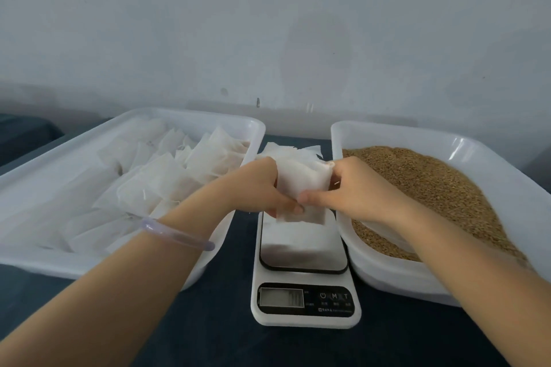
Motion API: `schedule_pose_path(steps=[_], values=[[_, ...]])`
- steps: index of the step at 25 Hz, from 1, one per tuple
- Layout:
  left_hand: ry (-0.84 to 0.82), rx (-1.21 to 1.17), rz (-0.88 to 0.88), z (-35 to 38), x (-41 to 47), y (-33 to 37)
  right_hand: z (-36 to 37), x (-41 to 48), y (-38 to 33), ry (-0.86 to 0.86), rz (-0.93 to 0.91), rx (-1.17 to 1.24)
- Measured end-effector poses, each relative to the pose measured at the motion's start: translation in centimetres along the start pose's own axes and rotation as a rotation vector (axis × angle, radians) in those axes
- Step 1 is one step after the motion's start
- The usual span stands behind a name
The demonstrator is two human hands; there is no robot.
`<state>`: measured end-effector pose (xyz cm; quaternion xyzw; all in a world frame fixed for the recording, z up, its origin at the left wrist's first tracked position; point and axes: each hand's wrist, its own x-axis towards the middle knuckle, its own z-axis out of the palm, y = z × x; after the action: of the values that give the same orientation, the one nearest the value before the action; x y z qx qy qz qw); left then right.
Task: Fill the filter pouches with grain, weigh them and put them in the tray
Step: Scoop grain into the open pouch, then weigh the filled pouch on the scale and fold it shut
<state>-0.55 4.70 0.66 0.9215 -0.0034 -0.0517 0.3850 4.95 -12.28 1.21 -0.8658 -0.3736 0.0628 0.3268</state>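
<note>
Both hands meet over the scale: the left hand (262, 188) and the right hand (351, 188) each have fingers and thumb curled onto one white filter pouch (301, 185), pinching it from either side. The pouch hangs just above the steel platform of the digital kitchen scale (304, 277), not resting on it. Whether it holds grain I cannot tell; it looks a little puffed. The display (281, 297) is too blurred to read.

Judging by the layout, the job is well under way. The white tray (74, 143) towards the left edge of the table (223, 322) already holds many pouches (167, 176), heaped along its right side, with bare floor at its left. This pouch has yet to be weighed and laid there.

Much is left: the tray of grain (447, 134) towards the right edge is piled with brown grain (432, 188), and a stack of flat pouches (286, 149) lies behind the scale, between the two trays.

Nothing blocks the platform. The trays crowd the scale closely on both sides, and a pale bracelet (176, 235) rides on the left wrist above the pouch tray's rim.
</note>
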Motion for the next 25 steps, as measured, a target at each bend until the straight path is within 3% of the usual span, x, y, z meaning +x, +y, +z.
schedule_pose_path(steps=[4,10,19,25], values=[[-0.036,0.045,-0.054,0.4,0.5,-0.6,0.3,0.0,0.0,-0.058,-0.008,-0.255],[0.063,0.186,-0.050,0.8,0.3,0.0,0.6,0.8,0.0,-0.154,0.016,-0.447],[0.041,0.515,-0.024,1.8,0.7,0.4,2.5,2.1,0.0,-0.144,-0.023,-0.665],[-0.005,0.496,-0.079,2.0,1.2,0.3,2.8,2.4,0.3,-0.155,0.004,-0.667]])
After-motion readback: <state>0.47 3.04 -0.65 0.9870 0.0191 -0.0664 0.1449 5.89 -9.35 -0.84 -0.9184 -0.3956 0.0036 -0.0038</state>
